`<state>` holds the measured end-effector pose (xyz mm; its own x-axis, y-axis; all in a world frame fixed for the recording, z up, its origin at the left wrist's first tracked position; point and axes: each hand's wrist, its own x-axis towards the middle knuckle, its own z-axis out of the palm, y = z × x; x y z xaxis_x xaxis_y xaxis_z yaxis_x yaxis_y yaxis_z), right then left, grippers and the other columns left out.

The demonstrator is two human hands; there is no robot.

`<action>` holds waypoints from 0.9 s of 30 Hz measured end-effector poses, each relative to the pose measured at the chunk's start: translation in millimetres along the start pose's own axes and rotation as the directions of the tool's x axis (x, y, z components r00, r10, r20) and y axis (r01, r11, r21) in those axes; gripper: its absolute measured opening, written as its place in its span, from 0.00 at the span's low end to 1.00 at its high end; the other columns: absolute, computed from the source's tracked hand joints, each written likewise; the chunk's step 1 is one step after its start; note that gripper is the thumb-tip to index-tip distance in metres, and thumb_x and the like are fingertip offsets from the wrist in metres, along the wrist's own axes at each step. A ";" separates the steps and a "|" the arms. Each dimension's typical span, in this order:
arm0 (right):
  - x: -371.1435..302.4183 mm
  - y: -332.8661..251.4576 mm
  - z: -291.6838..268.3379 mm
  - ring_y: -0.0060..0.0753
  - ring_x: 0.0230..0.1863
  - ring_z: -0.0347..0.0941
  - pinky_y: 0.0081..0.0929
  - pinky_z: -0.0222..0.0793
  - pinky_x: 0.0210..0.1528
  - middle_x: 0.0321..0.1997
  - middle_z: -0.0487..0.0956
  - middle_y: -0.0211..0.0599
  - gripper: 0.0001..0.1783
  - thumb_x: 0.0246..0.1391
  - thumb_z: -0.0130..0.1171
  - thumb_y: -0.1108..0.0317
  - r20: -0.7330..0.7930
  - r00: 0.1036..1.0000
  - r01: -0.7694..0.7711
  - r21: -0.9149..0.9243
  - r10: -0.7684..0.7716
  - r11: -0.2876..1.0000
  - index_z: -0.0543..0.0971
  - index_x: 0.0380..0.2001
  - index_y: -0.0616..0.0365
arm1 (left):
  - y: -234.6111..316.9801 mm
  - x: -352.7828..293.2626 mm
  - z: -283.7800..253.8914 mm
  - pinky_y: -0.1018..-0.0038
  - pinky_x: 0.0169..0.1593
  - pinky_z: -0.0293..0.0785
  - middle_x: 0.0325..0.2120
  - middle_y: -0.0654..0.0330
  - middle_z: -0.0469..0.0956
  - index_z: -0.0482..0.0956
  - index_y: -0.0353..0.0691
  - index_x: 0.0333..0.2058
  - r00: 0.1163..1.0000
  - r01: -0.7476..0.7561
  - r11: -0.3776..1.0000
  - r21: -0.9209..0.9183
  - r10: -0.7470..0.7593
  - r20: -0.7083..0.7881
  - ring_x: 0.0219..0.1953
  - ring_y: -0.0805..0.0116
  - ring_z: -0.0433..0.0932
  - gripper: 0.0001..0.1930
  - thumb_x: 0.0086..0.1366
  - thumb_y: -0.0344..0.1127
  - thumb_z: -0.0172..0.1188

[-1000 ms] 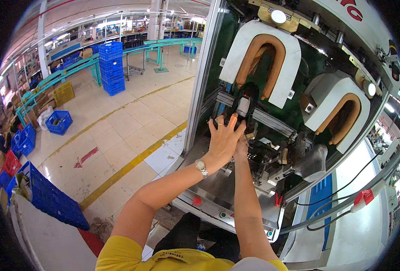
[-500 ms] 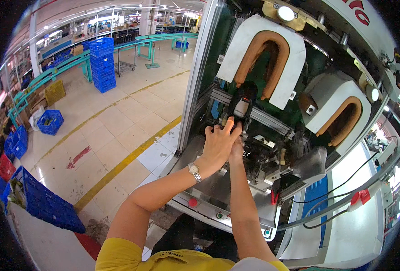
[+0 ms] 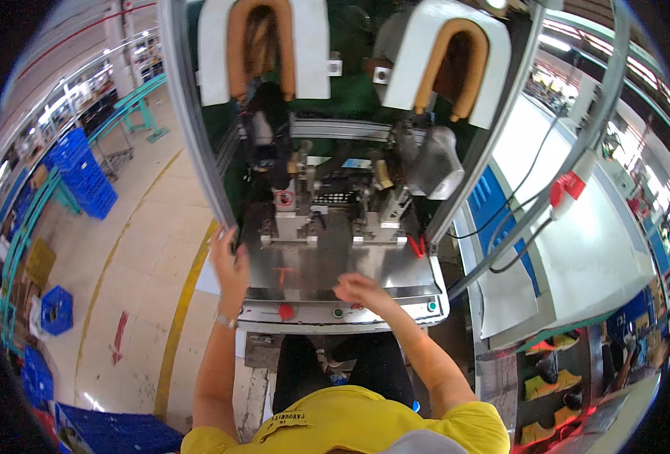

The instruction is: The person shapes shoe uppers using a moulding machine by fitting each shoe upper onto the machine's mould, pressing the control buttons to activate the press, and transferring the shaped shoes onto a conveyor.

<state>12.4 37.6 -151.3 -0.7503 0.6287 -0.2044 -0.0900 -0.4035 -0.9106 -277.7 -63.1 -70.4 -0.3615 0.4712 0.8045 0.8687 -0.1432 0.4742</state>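
Observation:
My left hand (image 3: 230, 268), a watch on its wrist, is raised beside the machine's left front post with fingers apart and nothing in them. Over the front of the metal worktop (image 3: 305, 276) hovers my right hand (image 3: 361, 290), its fingers blurred and seemingly curled; whether they hold anything cannot be made out. A black shoe-like piece (image 3: 268, 125) sits on the left station, under a white U-shaped press head (image 3: 312, 53) with brown padding. Neither hand touches it. The right station has a similar white press head (image 3: 494, 64) and a grey rounded form (image 3: 439, 163).
Along the machine's front edge are a red button (image 3: 285, 311) and a green button (image 3: 432, 306). A metal pole with a red-and-white plug (image 3: 570, 189) and cables stands at the right. Shoes fill a rack (image 3: 551, 386) at lower right. Blue crates (image 3: 84, 174) stack at the left.
Both hands have come away from the black piece and drawn back, the left toward the left post, the right over the worktop. My view has turned right, toward the machine's front.

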 end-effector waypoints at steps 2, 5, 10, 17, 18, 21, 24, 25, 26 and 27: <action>-77.1 3.0 -48.2 0.31 0.43 0.71 0.25 0.66 0.46 0.41 0.74 0.39 0.17 0.51 0.52 0.65 -0.206 0.975 -0.107 -0.136 0.077 0.985 0.68 0.43 0.60 | -74.3 -83.6 7.7 0.64 0.57 0.51 0.51 0.46 0.60 0.58 0.31 0.51 0.956 0.272 0.925 0.266 -0.291 0.032 0.55 0.51 0.56 0.32 0.45 0.26 0.59; -156.9 20.4 -112.5 0.27 0.38 0.72 0.23 0.68 0.42 0.36 0.75 0.38 0.12 0.52 0.49 0.69 -0.514 0.857 -0.052 -0.031 0.028 0.998 0.70 0.40 0.59 | -193.9 -203.2 -4.4 0.65 0.56 0.54 0.49 0.41 0.60 0.54 0.25 0.51 0.639 0.730 0.650 0.209 -0.759 0.125 0.53 0.50 0.59 0.40 0.41 0.33 0.66; -224.6 37.8 -147.3 0.22 0.37 0.71 0.20 0.66 0.41 0.37 0.75 0.34 0.11 0.52 0.48 0.68 -0.742 0.667 0.085 -0.005 -0.061 0.996 0.70 0.40 0.57 | -173.9 -201.0 7.3 0.72 0.50 0.61 0.47 0.49 0.62 0.54 0.28 0.51 0.369 0.929 0.348 -0.124 -0.883 0.289 0.47 0.61 0.65 0.35 0.46 0.26 0.61; -201.3 -71.8 -11.7 0.37 0.38 0.69 0.32 0.61 0.46 0.35 0.75 0.40 0.14 0.51 0.51 0.64 0.389 0.800 0.545 -0.153 -0.457 0.824 0.75 0.35 0.62 | -160.6 -202.1 4.1 0.72 0.55 0.56 0.51 0.48 0.59 0.55 0.28 0.52 0.565 0.813 0.579 0.065 -0.811 0.152 0.51 0.59 0.62 0.32 0.51 0.33 0.59; -198.6 -95.8 15.6 0.39 0.36 0.69 0.34 0.61 0.42 0.34 0.75 0.40 0.14 0.52 0.49 0.63 0.659 0.516 0.731 -0.006 -0.548 0.682 0.75 0.36 0.61 | -154.0 -206.9 6.1 0.71 0.55 0.55 0.52 0.47 0.58 0.55 0.28 0.53 0.652 0.742 0.661 0.110 -0.750 0.111 0.52 0.58 0.61 0.32 0.54 0.37 0.56; -212.8 -125.4 85.9 0.43 0.30 0.66 0.37 0.57 0.29 0.25 0.72 0.39 0.15 0.52 0.49 0.58 0.839 -0.096 0.826 0.368 -0.536 0.428 0.75 0.31 0.59 | -132.2 -206.4 0.0 0.68 0.56 0.53 0.53 0.45 0.57 0.55 0.29 0.54 0.762 0.595 0.745 0.301 -0.642 0.083 0.55 0.54 0.58 0.30 0.60 0.45 0.49; -226.0 -136.2 89.6 0.44 0.29 0.66 0.38 0.58 0.29 0.25 0.72 0.41 0.16 0.51 0.48 0.56 0.858 -0.056 0.801 0.345 -0.511 0.490 0.75 0.29 0.59 | -119.1 -198.3 1.5 0.67 0.55 0.55 0.52 0.45 0.60 0.58 0.31 0.52 0.756 0.596 0.694 0.404 -0.654 0.008 0.54 0.51 0.59 0.26 0.62 0.45 0.44; -228.3 -140.5 89.9 0.45 0.28 0.66 0.39 0.58 0.29 0.24 0.72 0.42 0.17 0.51 0.48 0.55 0.867 -0.041 0.785 0.335 -0.496 0.521 0.75 0.28 0.59 | -117.6 -199.7 0.2 0.67 0.55 0.55 0.52 0.45 0.60 0.58 0.31 0.52 0.758 0.592 0.699 0.400 -0.652 0.018 0.54 0.51 0.59 0.26 0.62 0.45 0.44; -227.3 -145.9 86.9 0.46 0.28 0.66 0.40 0.58 0.29 0.24 0.72 0.43 0.18 0.50 0.48 0.53 0.879 -0.034 0.765 0.329 -0.475 0.554 0.74 0.28 0.60 | -116.4 -202.1 -1.6 0.67 0.55 0.55 0.51 0.45 0.60 0.59 0.31 0.52 0.765 0.592 0.708 0.385 -0.644 0.008 0.53 0.51 0.59 0.26 0.62 0.45 0.44; -225.8 -151.2 83.7 0.47 0.27 0.66 0.41 0.59 0.29 0.24 0.71 0.45 0.19 0.50 0.47 0.52 0.890 -0.026 0.744 0.322 -0.455 0.586 0.74 0.27 0.60 | -116.0 -203.2 -1.8 0.66 0.54 0.56 0.51 0.46 0.61 0.59 0.31 0.52 0.772 0.590 0.718 0.369 -0.635 0.000 0.53 0.51 0.60 0.25 0.62 0.44 0.44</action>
<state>140.6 -99.0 62.6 -0.5223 -0.4242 0.7398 -0.8214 0.0173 -0.5701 -305.5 -143.7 -288.2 -0.8308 0.4553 0.3201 0.5354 0.4967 0.6831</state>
